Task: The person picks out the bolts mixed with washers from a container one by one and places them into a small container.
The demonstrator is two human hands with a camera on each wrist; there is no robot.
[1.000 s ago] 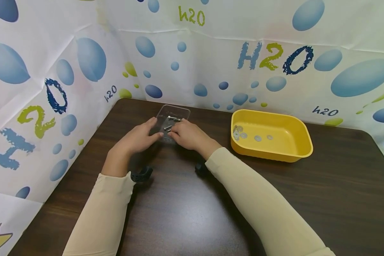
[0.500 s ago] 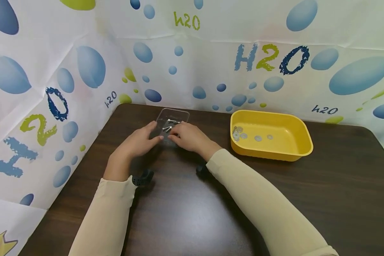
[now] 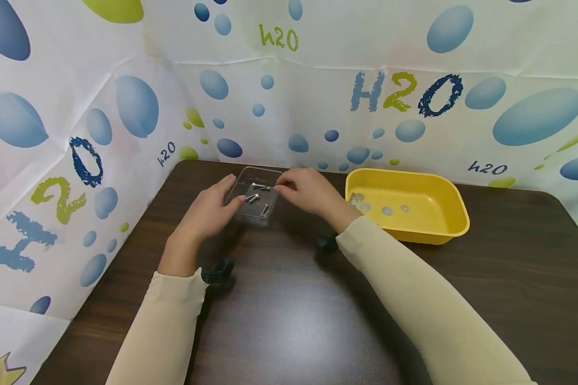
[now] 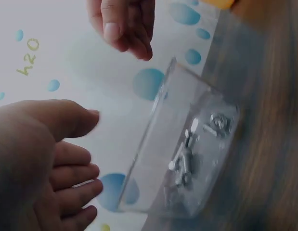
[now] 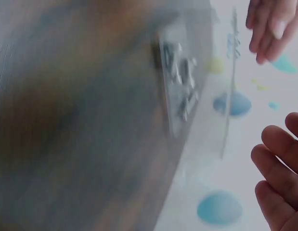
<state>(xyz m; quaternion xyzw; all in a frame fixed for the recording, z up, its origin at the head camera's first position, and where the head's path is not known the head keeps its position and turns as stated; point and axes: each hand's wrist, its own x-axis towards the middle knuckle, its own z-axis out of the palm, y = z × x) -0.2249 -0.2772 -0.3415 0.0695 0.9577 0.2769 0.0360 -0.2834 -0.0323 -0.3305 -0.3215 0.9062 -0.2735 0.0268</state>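
Note:
A clear plastic box (image 3: 254,215) stands at the table's back left, with several metal screws (image 3: 252,198) lying in it. My left hand (image 3: 207,211) is at the box's left side, fingers extended and thumb pointing to the near left rim; the left wrist view shows a gap between this hand (image 4: 47,159) and the box (image 4: 153,120). Just off the box's right rim is my right hand (image 3: 310,192), its thumb and index finger close together. No object shows in its fingers (image 4: 132,29) in the left wrist view. Blurred screws (image 5: 182,77) appear in the right wrist view.
To the right stands a yellow tray (image 3: 450,230) holding several flat washers (image 3: 387,210) and what looks like a screw at its left end. The dark wooden table (image 3: 279,310) meets a patterned white backdrop (image 3: 318,107) at the back and left.
My right hand has lifted out of the clear box and moved right, past its rim. A screw at the box's near right now shows. The left hand has barely moved.

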